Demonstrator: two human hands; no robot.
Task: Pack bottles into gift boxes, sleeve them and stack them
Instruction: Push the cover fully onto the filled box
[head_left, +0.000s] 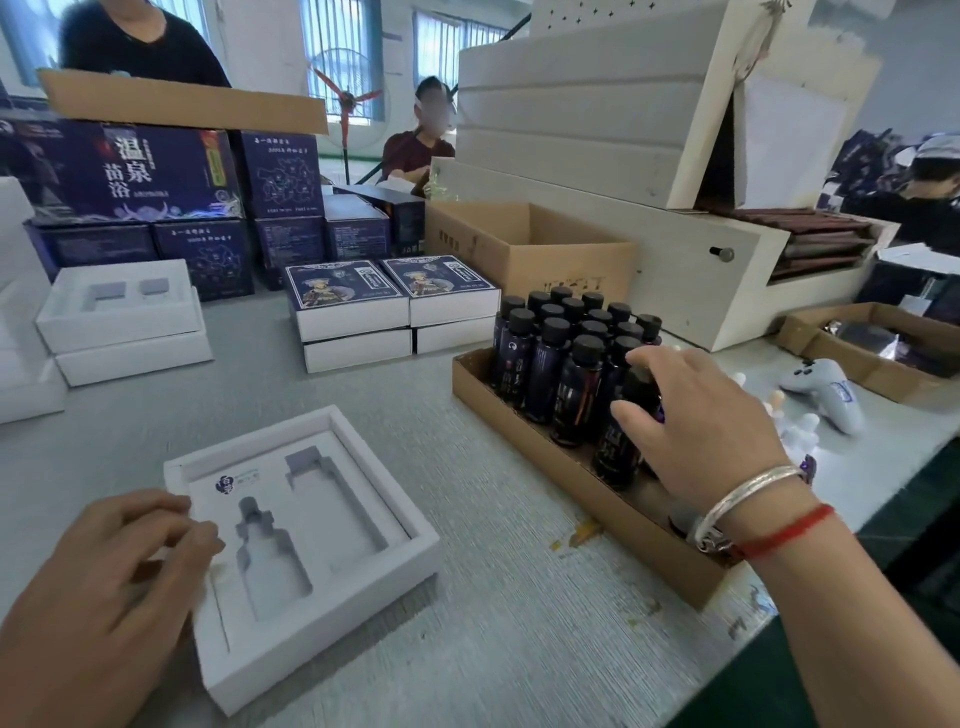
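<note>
Open white gift box (306, 551) lies on grey tabletop (493, 597), front left; foam insert with two bottle-shaped cutouts, both vacant, small purple logo near top left. Left hand (104, 587) rests on box's left edge, fingers curled, thumb and forefinger pinched together over insert; can't tell if anything is held.

Right hand (701, 421) reaches into cardboard tray (597, 499) right of box, grip curled round a dark bottle (623, 431) at the tray's near end. Bottle: dark purple-black, black screw cap, printed label, upright. Rest of bottles (566, 343) stand packed in rows behind it, same look. Silver bangle (748, 493) and red string (784, 530) on right wrist.

Behind: two stacks of sleeved boxes (389, 306) with blue printed tops, two high, side by side. White unsleeved boxes (122, 322) stacked far left. Brown carton (524, 249), blue cartons (150, 176) behind. Big white machine (649, 156) back right. White game controller (826, 389) right of tray. People at the back.
</note>
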